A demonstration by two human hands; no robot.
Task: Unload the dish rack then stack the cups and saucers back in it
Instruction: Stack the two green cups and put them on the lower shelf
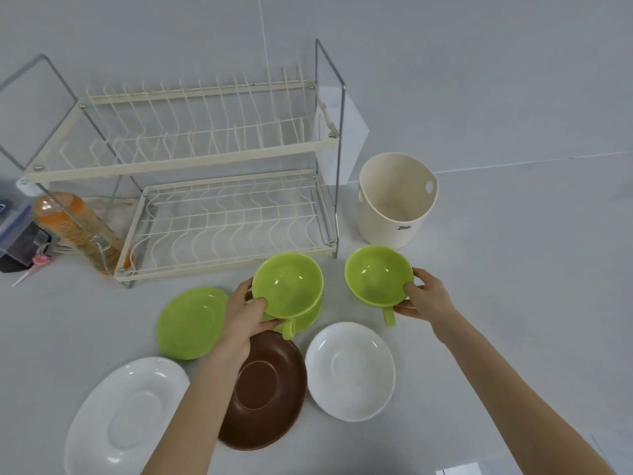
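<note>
A cream two-tier wire dish rack stands at the back with nothing in either tier. My left hand grips a green cup by its rim, over a green saucer that is mostly hidden beneath it. My right hand holds a second green cup by its right rim, just above the table. Another green saucer lies to the left. A brown saucer and two white saucers lie nearer to me.
A cream plastic bucket stands right of the rack. An orange drink bottle lies by the rack's left side, beside a dark box and small items. The surface is a pale grey table.
</note>
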